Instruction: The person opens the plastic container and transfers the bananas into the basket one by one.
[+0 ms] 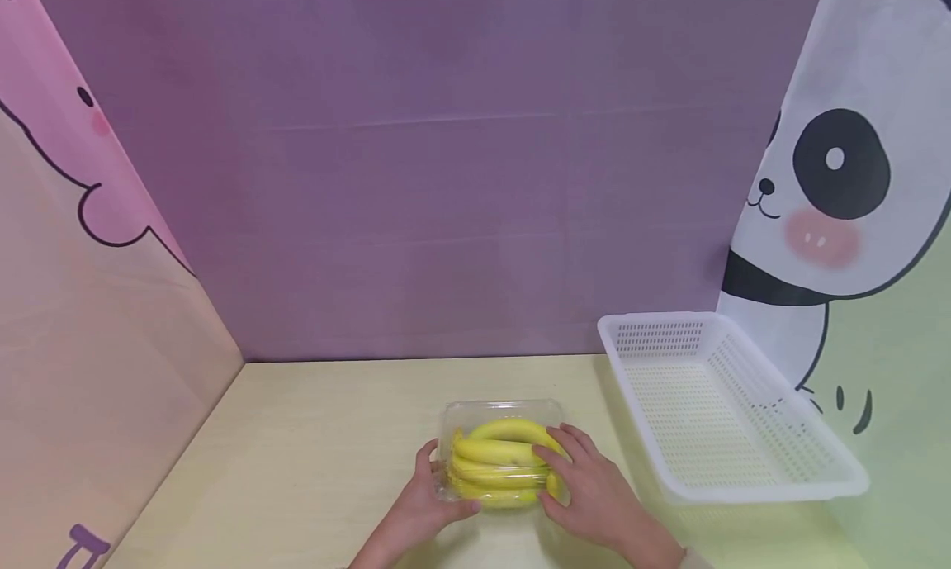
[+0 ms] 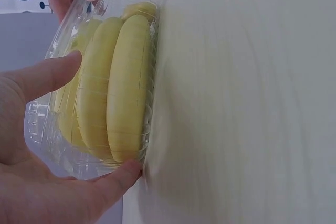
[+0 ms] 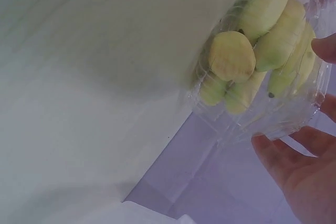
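A clear plastic clamshell box [image 1: 505,405] stands on the table, filled with several yellow bananas [image 1: 499,452]. My left hand [image 1: 425,501] grips its left side. In the left wrist view, the thumb [image 2: 55,74] lies against the front and a finger [image 2: 123,179] is at the lower edge. On the other side, my right hand [image 1: 593,485] holds the box with fingers spread over its top right and the thumb low at the front. Banana ends [image 3: 232,56] show through the plastic in the right wrist view.
A white perforated plastic basket [image 1: 672,462] stands to the right of the box on the pale table [image 1: 319,437]. Behind is a purple backdrop [image 1: 446,222]. Printed cloth walls rise on both sides, with a panda [image 1: 802,255] at right and a pink figure [image 1: 52,98] at left.
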`<action>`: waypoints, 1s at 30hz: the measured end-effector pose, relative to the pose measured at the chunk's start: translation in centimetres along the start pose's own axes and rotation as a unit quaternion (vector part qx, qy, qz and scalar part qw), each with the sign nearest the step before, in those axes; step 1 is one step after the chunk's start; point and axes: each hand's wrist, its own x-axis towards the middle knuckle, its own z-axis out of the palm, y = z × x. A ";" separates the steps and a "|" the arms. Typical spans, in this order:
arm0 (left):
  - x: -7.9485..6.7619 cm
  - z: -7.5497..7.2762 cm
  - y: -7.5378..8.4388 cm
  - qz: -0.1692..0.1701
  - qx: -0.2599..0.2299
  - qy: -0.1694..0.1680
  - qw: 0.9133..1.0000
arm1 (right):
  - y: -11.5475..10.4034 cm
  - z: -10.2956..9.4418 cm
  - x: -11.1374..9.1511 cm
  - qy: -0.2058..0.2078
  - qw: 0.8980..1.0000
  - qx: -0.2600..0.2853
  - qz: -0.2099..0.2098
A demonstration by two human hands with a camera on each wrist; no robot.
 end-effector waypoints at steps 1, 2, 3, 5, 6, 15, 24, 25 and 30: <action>0.0 0.0 0.0 0.001 0.000 0.001 1.000 | 0.0 0.0 0.0 0.002 1.000 -0.003 -0.003; 0.0 0.0 0.0 0.002 0.001 0.002 1.000 | 0.0 0.0 0.1 0.002 1.000 -0.007 -0.005; -0.1 0.0 0.1 0.003 0.002 0.003 1.000 | 0.0 0.0 0.1 0.001 1.000 -0.011 -0.006; -0.1 0.0 0.1 0.005 0.006 0.005 1.000 | 0.0 -0.1 0.2 -0.005 1.000 -0.017 -0.007; 0.0 0.0 0.1 0.006 0.009 0.006 1.000 | 0.0 -0.1 0.2 -0.008 1.000 -0.021 -0.008; 0.1 0.0 0.0 0.005 0.011 0.009 1.000 | 0.4 -0.4 0.7 0.005 0.998 -0.041 -0.046; 0.1 0.0 -0.1 0.004 0.009 0.004 1.000 | 0.8 -0.4 0.9 0.020 0.996 -0.053 -0.065; 0.1 0.0 -0.1 0.003 0.007 0.004 1.000 | 0.8 -0.4 0.9 0.019 0.996 -0.053 -0.067; 0.1 0.0 -0.1 0.001 0.004 0.003 1.000 | 0.9 -0.5 1.0 0.024 0.996 -0.051 -0.071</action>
